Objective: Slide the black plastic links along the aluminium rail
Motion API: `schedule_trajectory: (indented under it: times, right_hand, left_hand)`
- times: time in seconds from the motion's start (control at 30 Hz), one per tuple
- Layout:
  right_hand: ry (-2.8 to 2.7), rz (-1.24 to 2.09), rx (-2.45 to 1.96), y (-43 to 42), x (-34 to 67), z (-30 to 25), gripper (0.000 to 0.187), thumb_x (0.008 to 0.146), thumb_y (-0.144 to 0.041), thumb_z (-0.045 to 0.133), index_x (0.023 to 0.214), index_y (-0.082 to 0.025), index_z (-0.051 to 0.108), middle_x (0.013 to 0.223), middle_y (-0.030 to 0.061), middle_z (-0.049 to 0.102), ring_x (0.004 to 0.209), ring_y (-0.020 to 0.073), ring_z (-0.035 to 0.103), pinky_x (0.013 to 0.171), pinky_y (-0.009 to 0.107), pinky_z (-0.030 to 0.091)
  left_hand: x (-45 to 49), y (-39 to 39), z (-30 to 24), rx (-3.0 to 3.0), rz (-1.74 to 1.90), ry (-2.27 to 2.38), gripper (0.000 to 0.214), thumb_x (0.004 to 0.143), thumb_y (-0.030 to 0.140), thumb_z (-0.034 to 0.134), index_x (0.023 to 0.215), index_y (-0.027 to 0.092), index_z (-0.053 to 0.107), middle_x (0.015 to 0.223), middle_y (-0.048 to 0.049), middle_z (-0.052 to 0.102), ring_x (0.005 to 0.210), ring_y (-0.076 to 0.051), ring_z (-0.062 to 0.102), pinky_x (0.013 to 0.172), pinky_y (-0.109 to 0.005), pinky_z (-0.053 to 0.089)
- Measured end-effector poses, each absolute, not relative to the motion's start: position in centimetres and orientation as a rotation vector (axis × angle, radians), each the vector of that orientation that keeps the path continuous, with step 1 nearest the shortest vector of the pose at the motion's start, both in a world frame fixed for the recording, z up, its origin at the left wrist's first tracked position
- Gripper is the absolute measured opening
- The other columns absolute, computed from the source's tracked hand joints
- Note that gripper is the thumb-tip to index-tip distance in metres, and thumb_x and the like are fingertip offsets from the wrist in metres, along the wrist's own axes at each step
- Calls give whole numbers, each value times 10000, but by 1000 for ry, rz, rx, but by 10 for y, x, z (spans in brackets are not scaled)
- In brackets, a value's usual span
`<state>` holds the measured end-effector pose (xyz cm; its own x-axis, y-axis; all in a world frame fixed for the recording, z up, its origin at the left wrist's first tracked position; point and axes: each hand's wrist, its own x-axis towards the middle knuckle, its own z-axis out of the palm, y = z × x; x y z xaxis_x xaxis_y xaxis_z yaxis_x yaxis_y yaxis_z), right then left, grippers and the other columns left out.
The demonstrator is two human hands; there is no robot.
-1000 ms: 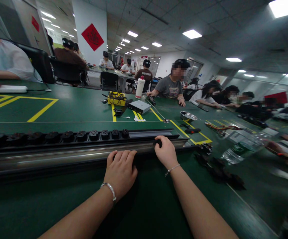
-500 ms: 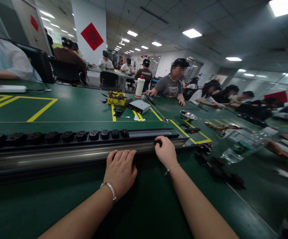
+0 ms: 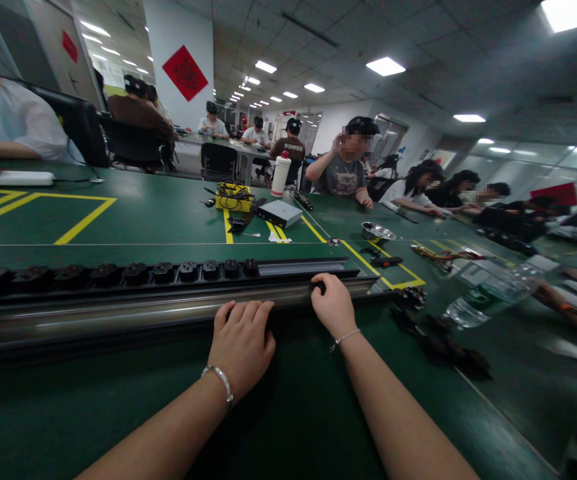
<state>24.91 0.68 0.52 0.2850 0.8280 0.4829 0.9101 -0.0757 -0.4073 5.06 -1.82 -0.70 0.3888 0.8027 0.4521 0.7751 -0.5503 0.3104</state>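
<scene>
A long metal rail with dark edges runs from the left across the table in front of me. My left hand curls its fingers over the near edge of this rail, thumb at the right side. Further right, the fingers of my right hand close around a small black piece at the rail; most of that piece is hidden by the hand. Just behind lies a second dark track, with a row of several black round socket-like modules along its left and middle part.
Loose black modules and a plastic bottle lie to the right. Behind the rails are a metal bowl, a grey box, a yellow box with cables and a white flask. A co-worker sits across the table.
Both my hands stay in place on the rail and the black piece. Across the table, the co-worker has raised one hand from the table to the head.
</scene>
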Motion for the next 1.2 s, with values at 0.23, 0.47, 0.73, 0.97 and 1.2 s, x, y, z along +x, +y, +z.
schedule_trajectory:
  times: [0.23,0.47,0.73,0.97,1.2]
  right_hand:
    - [-1558,-184,-1914,7,249,6,210,673,-121,418,799,-200,566,866,42,609,870,190,542,843,327,398]
    - [-1550,-169,-1933,6,249,7,205,677,-131,419,801,-204,565,870,37,607,870,185,543,837,320,398]
    - [-1550,-160,-1940,6,252,7,193,680,-141,429,791,-215,569,857,27,605,871,179,544,843,316,391]
    - [-1557,-162,-1932,6,252,7,201,679,-134,422,791,-212,570,853,29,607,862,177,543,829,307,395]
    - [-1532,-136,-1953,6,254,9,205,676,-131,424,789,-211,574,864,25,610,869,179,542,825,311,397]
  left_hand:
    - [51,-19,-7,2570,886,1467,382,758,234,455,1137,258,500,1076,-15,603,1026,-187,496,1003,-412,207]
    - [51,-19,-6,2557,884,1472,378,760,233,451,1134,255,503,1068,-16,606,1020,-184,498,1007,-410,202]
    - [51,-19,-5,2563,883,1470,378,763,232,448,1136,251,504,1064,-25,608,1018,-191,499,1002,-414,214]
    - [51,-19,-5,2564,872,1468,378,767,237,448,1140,253,502,1072,-23,603,1026,-188,496,1008,-409,207]
    - [51,-19,-6,2568,874,1468,373,766,237,448,1135,252,501,1073,-19,603,1027,-189,496,1007,-409,208]
